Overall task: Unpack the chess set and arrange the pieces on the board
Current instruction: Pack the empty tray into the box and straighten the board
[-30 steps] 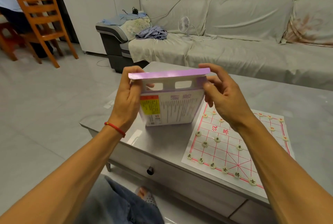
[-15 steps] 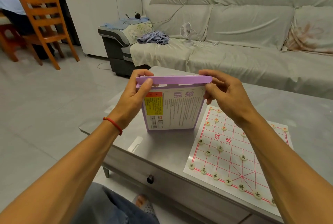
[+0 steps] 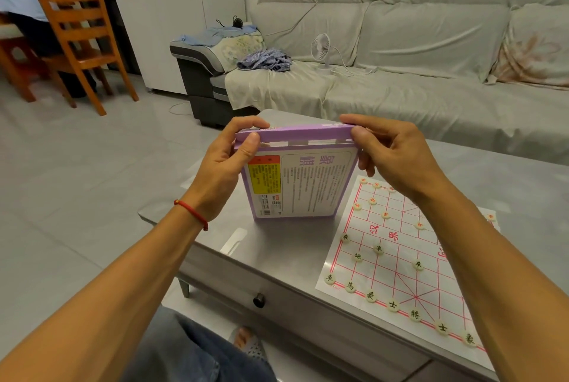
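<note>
- Since the earlier frame, the top flap of the purple box has come down from raised to nearly flat against the box top, leaving only a thin gap with white tabs showing under it.
- Box stands upright on its bottom edge on the grey table, printed back panel facing the camera, with a yellow and red label at its upper left.
- Left hand pinches the box's upper left corner, thumb on the near face and fingers curled over the top edge.
- Right hand pinches the upper right corner in the same way, thumb tip at the flap's end, fingers curled behind.
- Both hands are clamped on the box, one at each end of the flap, well apart from each other.
- Red cord bracelet sits on the left wrist.
- Paper chess board with a red grid lies flat on the table, just right of the box.
- Round pale chess pieces already stand on the grid points, with a row along the near edge; the right forearm hides part of the board.
- Grey sofa stands beyond the table, with a small white fan on its seat.
- Wooden chair stands at far left.
</note>
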`<state>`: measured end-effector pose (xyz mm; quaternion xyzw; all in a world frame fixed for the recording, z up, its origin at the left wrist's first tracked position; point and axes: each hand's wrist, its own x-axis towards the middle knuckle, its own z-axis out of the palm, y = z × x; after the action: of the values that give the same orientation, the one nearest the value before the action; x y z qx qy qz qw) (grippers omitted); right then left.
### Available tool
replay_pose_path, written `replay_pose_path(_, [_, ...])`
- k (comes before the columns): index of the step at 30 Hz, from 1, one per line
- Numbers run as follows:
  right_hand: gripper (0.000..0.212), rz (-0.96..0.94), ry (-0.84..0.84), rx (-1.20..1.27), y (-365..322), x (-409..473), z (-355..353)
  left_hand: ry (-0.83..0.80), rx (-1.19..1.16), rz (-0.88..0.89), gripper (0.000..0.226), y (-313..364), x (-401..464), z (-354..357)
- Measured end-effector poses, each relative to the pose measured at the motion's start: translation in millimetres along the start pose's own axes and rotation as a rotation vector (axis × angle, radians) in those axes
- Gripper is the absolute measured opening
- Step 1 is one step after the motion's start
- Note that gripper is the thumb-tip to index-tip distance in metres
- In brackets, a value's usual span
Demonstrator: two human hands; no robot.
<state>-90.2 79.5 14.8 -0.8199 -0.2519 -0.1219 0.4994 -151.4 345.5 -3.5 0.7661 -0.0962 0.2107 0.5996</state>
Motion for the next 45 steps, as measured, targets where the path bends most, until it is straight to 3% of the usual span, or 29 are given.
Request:
replay_pose_path(12, [0.045,-0.08,-0.063,-0.106,1.5,-9.7,-4.6,-0.025,0.021,0.069,0.026,3.0,-5.6,-7.4])
replay_pose_path(23, [0.039,-0.103,-0.051,-0.136,-0.9,-10.7,-2.4,-0.036,0.053,0.094,0.025,2.2,-5.7,-7.5])
replay_pose_path(29, [0.045,-0.176,-0.114,-0.306,3.2,-10.3,-7.5,-0.031,0.128,0.123,0.03,0.6,1.8,-12.7])
replay_pose_path(38, [0.038,-0.188,0.03,-0.206,5.5,-13.5,6.0,0.008,0.183,0.118,0.035,-6.3,6.5,-14.1])
replay_pose_path(42, [0.044,-0.135,-0.011,-0.281,3.6,-13.3,5.9,0.01,0.303,0.173,0.036,-6.1,9.9,-15.8])
replay_pose_path(45, [0.047,-0.079,-0.035,-0.268,0.5,-16.0,5.8,0.028,0.571,0.305,0.034,2.6,14.1,-10.9])
